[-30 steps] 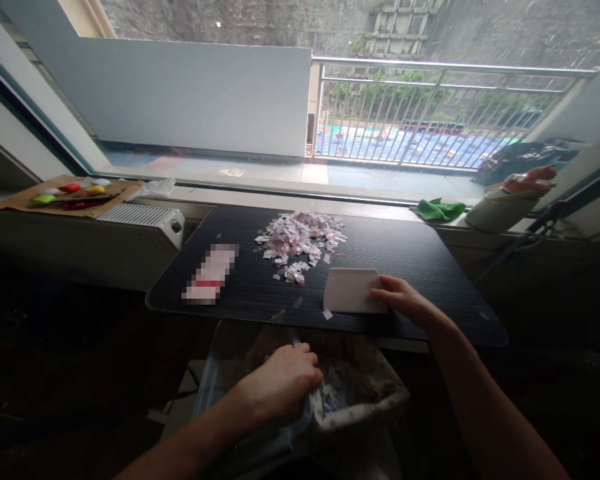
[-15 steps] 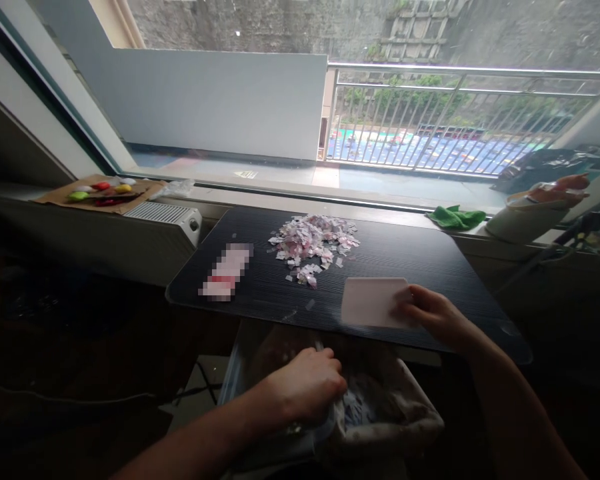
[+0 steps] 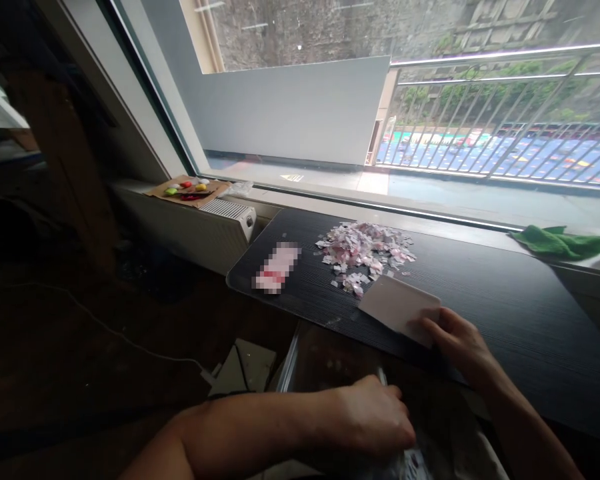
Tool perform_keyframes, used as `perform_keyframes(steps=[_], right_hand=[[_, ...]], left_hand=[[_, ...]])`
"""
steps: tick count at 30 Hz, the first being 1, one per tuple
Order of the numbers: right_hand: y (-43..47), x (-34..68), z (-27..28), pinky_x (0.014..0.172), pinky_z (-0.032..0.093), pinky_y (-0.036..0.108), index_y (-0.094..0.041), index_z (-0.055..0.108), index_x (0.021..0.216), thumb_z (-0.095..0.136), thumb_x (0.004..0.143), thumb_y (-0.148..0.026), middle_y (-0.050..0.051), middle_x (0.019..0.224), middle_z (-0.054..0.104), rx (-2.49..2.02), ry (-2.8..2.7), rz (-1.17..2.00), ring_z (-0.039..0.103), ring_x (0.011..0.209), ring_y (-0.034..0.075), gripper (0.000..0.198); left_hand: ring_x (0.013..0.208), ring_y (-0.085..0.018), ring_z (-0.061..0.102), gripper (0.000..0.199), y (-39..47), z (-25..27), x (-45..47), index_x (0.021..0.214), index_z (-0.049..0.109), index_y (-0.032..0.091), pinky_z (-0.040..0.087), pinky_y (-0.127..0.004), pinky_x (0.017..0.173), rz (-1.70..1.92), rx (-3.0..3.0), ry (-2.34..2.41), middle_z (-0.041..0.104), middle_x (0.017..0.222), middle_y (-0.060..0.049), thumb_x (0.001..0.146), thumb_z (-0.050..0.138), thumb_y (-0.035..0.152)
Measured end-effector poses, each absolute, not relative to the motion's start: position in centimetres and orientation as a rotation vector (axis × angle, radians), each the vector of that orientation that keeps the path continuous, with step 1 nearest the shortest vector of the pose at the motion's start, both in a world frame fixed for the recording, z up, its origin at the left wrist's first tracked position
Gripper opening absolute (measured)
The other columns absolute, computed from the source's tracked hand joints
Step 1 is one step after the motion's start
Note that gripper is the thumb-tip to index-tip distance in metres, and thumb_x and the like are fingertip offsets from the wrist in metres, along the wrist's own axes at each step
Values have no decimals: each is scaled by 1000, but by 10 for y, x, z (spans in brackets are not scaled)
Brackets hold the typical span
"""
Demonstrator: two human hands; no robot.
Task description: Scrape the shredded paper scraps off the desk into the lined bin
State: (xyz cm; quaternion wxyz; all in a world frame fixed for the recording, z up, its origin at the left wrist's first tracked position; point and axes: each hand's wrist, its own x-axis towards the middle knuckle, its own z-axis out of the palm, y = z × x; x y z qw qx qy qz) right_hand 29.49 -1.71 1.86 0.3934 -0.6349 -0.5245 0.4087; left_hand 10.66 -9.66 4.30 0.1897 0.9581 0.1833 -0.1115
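My right hand (image 3: pixel 455 337) pinches the near right corner of a thin, flat white card (image 3: pixel 399 305), which lies tilted low over the dark tabletop (image 3: pixel 495 293). Just beyond the card's far edge spreads a heap of small pinkish-white paper scraps (image 3: pixel 363 245). Below the table edge, my left hand (image 3: pixel 375 413) is closed on the rim of a clear plastic bin (image 3: pixel 325 353); its fingertips are hidden. Partly showing beside that hand are some paper scraps (image 3: pixel 414 463) in a container at the bottom edge.
A blurred-out pink and red slip (image 3: pixel 277 268) rests on the table's left side. On the sill lie a green cloth (image 3: pixel 563 243) and, left, brown cardboard (image 3: pixel 165 190) with coloured lumps. A radiator (image 3: pixel 205 213) adjoins the table. A white cable (image 3: pixel 130 337) crosses the floor.
The view has swung left, so everything sits further right. The white card has turned and moved closer to the scrap heap. My left hand keeps hold of the bin rim.
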Motion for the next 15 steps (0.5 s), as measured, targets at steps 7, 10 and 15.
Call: perform_keyframes(steps=[7,10,15], right_hand=[[-23,290,29,57,49,29,-20,64,73,71,57,-41,4,73,72,-1555,-1265,1116,63,66,20,27],[-22,293,27,57,48,29,-19,64,74,70,58,-40,4,72,71,-1584,-1277,1102,62,66,19,27],[-25,287,27,55,47,27,-18,65,75,70,60,-40,3,70,70,-1543,-1377,1197,61,64,17,27]], left_hand=[[76,-22,58,10,-101,44,106,71,67,15,36,-32,50,-228,2745,490,65,72,-6,80,64,11],[76,-23,58,12,-101,46,105,68,66,15,37,-31,51,-237,2762,481,64,71,-6,79,64,10],[77,-23,58,13,-100,42,107,69,66,15,39,-30,54,-250,2745,501,64,71,-6,80,63,10]])
